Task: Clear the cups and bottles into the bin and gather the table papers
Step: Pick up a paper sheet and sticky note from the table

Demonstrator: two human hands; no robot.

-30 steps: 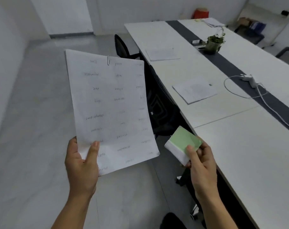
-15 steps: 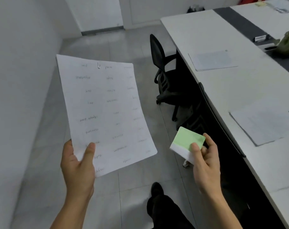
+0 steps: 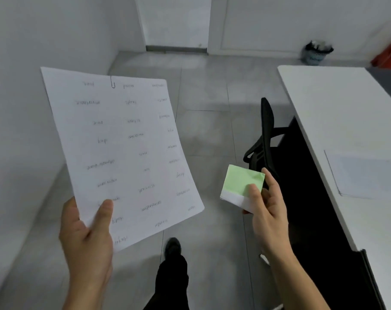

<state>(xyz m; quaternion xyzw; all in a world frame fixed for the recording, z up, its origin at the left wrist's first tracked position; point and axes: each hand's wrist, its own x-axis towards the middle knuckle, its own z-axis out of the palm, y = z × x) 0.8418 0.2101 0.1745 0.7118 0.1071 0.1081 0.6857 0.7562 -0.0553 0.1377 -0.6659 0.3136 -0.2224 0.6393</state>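
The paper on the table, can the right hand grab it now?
Probably not yet. The right hand already holds a green pad, and the paper lies further along the table, though nothing blocks the way.

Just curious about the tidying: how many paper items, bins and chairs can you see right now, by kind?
Paper items: 3 (clipped sheets, green pad, sheet on table)
Bins: 1 (bin)
Chairs: 1 (chair)
Total: 5

An office: long white desk, black swivel chair, wastebasket by the wall.
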